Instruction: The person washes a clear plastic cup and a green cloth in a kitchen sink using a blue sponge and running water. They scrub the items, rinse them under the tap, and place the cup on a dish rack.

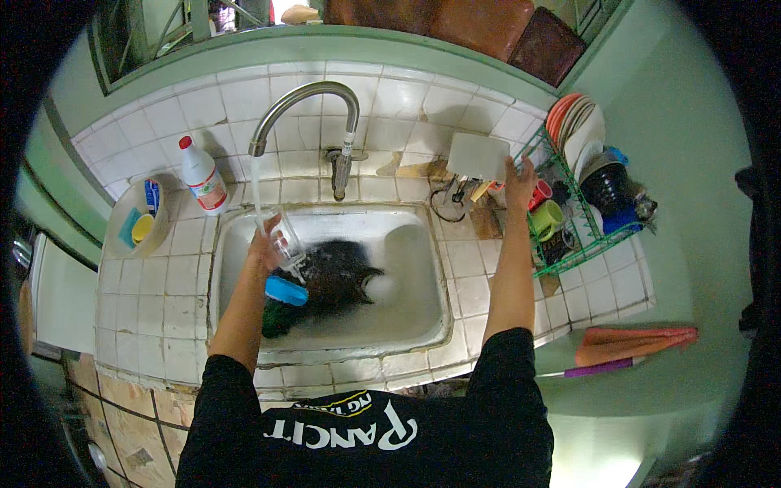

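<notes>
My left hand [267,247] is under the running water from the tap, fingers apart; water splashes over it into the sink. Just below it, a bright blue object [287,291], perhaps a brush, rests on a dark, wet item [338,274] in the metal sink basin [406,317]. Something dark green [276,322] lies partly behind my left forearm. On the right, my right hand [520,183] is at the right edge of a pale square panel [478,157], apparently gripping it. Utensils [467,188] show beneath the panel, their holder mostly hidden.
A curved metal tap [305,88] arches over the sink. Left on the tiled counter are a white bottle with a red cap [203,177] and a pale tub [113,235]. A green wire dish rack [570,262] holds plates [570,119] and mugs [546,218]. An orange cloth [628,346] hangs lower right.
</notes>
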Available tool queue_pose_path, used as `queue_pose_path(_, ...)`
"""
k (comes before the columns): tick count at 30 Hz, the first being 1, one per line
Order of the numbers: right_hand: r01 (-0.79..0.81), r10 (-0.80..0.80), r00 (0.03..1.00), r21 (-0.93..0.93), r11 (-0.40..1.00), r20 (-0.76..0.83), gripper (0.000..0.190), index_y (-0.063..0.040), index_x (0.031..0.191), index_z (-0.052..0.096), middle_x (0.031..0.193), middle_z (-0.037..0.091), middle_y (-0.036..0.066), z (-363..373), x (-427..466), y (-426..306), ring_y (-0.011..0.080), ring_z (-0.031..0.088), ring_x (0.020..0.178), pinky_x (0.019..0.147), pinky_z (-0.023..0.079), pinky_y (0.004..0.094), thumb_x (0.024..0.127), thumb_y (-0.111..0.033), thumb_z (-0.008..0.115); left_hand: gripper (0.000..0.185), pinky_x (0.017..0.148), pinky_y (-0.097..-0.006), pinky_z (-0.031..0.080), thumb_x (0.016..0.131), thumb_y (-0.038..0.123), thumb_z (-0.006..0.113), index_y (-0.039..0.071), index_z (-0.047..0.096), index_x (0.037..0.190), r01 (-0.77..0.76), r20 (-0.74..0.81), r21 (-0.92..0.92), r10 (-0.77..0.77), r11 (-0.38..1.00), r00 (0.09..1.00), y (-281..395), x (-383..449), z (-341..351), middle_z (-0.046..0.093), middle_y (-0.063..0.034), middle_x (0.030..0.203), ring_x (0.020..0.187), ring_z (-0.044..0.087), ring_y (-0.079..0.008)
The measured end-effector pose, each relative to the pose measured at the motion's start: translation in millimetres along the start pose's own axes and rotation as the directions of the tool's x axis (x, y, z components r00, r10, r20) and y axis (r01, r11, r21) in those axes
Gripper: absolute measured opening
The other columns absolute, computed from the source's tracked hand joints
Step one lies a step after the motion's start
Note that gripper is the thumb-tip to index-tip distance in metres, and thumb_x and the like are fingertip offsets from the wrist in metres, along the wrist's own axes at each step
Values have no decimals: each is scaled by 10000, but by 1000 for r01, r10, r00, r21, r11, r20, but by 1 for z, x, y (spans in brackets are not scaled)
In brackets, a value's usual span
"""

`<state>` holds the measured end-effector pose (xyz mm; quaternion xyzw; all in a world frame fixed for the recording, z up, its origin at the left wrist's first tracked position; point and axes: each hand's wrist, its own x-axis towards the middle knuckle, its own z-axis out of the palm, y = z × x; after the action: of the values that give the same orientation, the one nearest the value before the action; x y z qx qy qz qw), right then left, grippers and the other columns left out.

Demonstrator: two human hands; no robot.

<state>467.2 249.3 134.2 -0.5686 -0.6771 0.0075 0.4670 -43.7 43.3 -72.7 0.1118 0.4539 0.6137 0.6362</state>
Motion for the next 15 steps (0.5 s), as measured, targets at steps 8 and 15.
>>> queue_pose_path(8, 605, -211, 750, -522, 601, 626, 1170, -235, 1457, 70, 1453, 242, 163, -8, 27, -73, 351, 197, 1357, 996, 37, 717, 559, -506, 769, 827, 725, -452, 357, 652, 462, 747, 233, 341, 1336, -66, -219, 117, 90, 991, 972, -9, -14, 6, 421, -67, 1126, 843, 424, -217)
queue_pose_path(15, 653, -447, 758, -546, 525, 476, 1068, -237, 1448, 133, 1413, 310, 167, -64, 22, -64, 317, 257, 1337, 1020, 32, 697, 604, -461, 748, 890, 793, -491, 402, 629, 499, 747, 198, 323, 1351, 26, -303, 109, 8, 994, 953, -18, -3, -4, 386, -127, 1234, 922, 448, -249)
